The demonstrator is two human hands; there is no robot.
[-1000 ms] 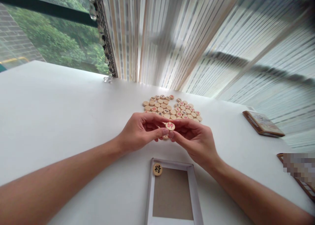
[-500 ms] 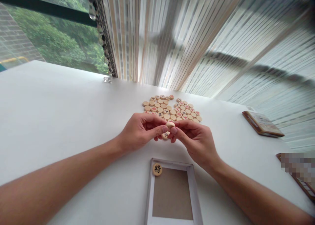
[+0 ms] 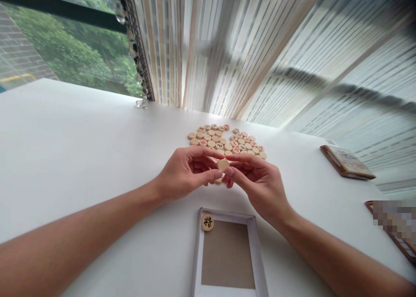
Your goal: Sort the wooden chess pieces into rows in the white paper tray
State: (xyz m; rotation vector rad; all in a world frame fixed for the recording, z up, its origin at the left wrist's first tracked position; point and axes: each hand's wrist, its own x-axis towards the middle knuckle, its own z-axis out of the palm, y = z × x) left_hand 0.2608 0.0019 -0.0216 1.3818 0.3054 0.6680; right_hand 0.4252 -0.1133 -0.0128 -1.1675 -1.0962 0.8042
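Between the fingertips of my left hand (image 3: 185, 169) and my right hand (image 3: 256, 178) is a round wooden Chinese chess piece (image 3: 223, 165), its plain face toward me. Both hands pinch it at the edges, thumbs below and forefingers above. Just under it, another piece (image 3: 219, 179) lies on the table, partly covered by my fingers. Behind my hands spreads a flat cluster of Chinese chess pieces (image 3: 215, 139), some blank side up, others showing red or black characters. Nearer to me lies a shallow white box (image 3: 197, 253) with one black-lettered piece (image 3: 207, 222) in its far left corner.
The white table (image 3: 97, 150) reaches back to a striped curtain (image 3: 208, 50) and a window on the left. At the right lie a boxed item (image 3: 348, 163) and, nearer, a brown-edged box (image 3: 394, 232), partly blurred out. A crystal bead cluster (image 3: 142, 103) touches the table's back edge.
The held piece has been turned between my fingers: its red-marked face was tipped upward before, and the plain side faces me now. My hands have barely shifted.
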